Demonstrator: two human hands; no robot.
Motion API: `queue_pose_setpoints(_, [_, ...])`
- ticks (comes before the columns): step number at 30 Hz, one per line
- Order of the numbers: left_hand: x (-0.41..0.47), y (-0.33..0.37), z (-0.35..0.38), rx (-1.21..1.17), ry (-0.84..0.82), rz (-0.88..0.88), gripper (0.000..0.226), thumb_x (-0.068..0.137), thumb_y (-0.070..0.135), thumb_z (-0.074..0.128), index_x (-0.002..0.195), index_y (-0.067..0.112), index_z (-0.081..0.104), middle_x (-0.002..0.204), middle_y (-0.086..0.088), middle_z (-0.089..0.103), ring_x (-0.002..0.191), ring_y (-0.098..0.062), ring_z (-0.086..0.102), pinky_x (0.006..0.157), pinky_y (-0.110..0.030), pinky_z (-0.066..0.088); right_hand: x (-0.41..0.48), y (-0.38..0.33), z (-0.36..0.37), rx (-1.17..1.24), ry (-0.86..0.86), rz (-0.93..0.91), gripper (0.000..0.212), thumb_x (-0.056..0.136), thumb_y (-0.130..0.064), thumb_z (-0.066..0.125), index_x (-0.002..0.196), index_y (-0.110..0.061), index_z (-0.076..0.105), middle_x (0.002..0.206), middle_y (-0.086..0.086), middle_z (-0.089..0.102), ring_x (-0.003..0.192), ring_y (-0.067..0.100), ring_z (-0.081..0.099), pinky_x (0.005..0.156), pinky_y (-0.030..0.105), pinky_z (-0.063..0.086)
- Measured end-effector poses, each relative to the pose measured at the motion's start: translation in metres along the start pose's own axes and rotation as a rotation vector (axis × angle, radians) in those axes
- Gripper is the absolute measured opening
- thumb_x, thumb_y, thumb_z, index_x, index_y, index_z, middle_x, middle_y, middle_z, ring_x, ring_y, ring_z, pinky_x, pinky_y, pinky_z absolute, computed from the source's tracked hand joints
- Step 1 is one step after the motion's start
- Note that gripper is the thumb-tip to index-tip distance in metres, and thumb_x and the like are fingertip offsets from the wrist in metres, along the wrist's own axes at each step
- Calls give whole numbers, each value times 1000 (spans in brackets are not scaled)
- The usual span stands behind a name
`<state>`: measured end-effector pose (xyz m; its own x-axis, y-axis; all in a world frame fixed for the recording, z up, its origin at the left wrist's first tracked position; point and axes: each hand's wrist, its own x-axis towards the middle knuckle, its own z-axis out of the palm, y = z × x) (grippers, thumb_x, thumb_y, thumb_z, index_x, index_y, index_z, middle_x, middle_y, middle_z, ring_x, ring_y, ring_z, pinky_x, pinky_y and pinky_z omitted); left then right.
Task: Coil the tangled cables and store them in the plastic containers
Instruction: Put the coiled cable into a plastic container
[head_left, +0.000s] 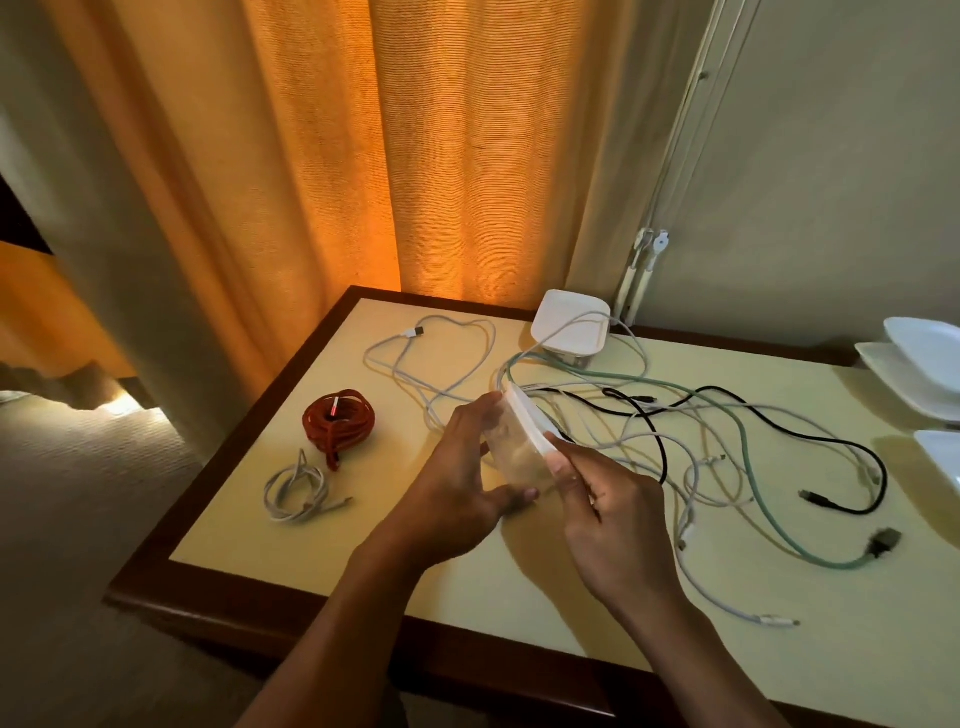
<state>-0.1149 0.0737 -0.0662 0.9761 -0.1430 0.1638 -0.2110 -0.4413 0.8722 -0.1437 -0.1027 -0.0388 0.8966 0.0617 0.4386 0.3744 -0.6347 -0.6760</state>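
I hold a clear plastic container (519, 452) tilted on its side above the middle of the table. My left hand (467, 478) grips its body from the left. My right hand (602, 499) pinches the edge of its white lid (530, 415). A coiled red cable (337, 418) and a coiled white cable (296, 493) lie on the table to the left. A tangle of white, black and green cables (727, 441) spreads across the right half. One loose white cable (431, 358) lies at the back.
A second lidded white container (571, 325) stands at the table's back edge with cables draped over it. White lids or trays (919, 369) are stacked at the right edge. Orange curtains hang behind the cream table (337, 561), whose dark wooden rim runs along the front.
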Motion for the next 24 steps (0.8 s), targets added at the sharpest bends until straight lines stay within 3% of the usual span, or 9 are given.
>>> queue_pose_setpoints(4, [-1, 2, 2, -12, 10, 34, 96, 81, 17, 87, 157, 22, 28, 147, 9, 41, 139, -5, 38, 112, -15, 36, -1, -2, 2, 1, 51, -15, 25, 103, -17, 57, 122, -12, 73, 94, -1, 76, 75, -15, 57, 66, -4, 37])
queue_pose_setpoints(7, [-2, 3, 2, -8, 13, 57, 94, 82, 17, 85, 156, 24, 27, 147, 9, 40, 139, -5, 38, 112, -15, 37, -1, -6, 2, 14, 121, -35, 29, 101, -22, 53, 113, -7, 75, 78, -9, 64, 73, -21, 54, 61, -5, 33])
queue_pose_setpoints(11, [-1, 6, 5, -8, 23, 47, 94, 83, 18, 84, 156, 26, 27, 146, 12, 39, 136, 4, 37, 109, -13, 36, -2, -3, 9, 30, 159, -29, 31, 101, -24, 51, 104, -5, 75, 76, -14, 58, 72, -19, 54, 58, -5, 33])
queue_pose_setpoints(16, [-10, -8, -4, -19, 17, 1, 92, 79, 23, 87, 152, 31, 32, 146, 11, 43, 139, -7, 42, 116, -27, 39, 36, 10, -25, 216, 473, 243, 32, 106, -21, 52, 78, -10, 63, 60, -10, 54, 53, -10, 52, 47, 7, 35])
queue_pose_setpoints(19, [-12, -3, -8, -74, -14, -97, 94, 77, 22, 89, 150, 38, 32, 149, 16, 42, 138, -1, 41, 117, -25, 38, 48, 33, -43, 171, 530, 269, 47, 106, -33, 50, 65, -11, 48, 53, -3, 45, 51, 8, 37, 52, 30, 34])
queue_pose_setpoints(20, [-12, -2, -9, -63, -18, -123, 94, 77, 23, 89, 149, 42, 32, 148, 19, 42, 136, 2, 41, 116, -25, 37, 47, 42, -42, 206, 535, 322, 48, 105, -38, 51, 65, -11, 49, 53, -2, 46, 54, 11, 37, 55, 30, 35])
queue_pose_setpoints(22, [-12, -1, -12, 17, -5, -138, 86, 76, 26, 89, 139, 50, 34, 140, 26, 42, 129, 12, 40, 111, -20, 36, 44, 54, -38, 348, 585, 449, 40, 100, -45, 55, 71, -18, 63, 62, -10, 61, 62, 9, 54, 65, 32, 51])
queue_pose_setpoints(24, [-13, -2, -16, 197, 17, -161, 87, 76, 33, 88, 140, 48, 31, 138, 21, 36, 128, 4, 37, 109, -22, 35, 44, 62, -35, 449, 609, 570, 30, 97, -46, 60, 82, -24, 73, 77, -10, 71, 75, 14, 65, 71, 35, 57])
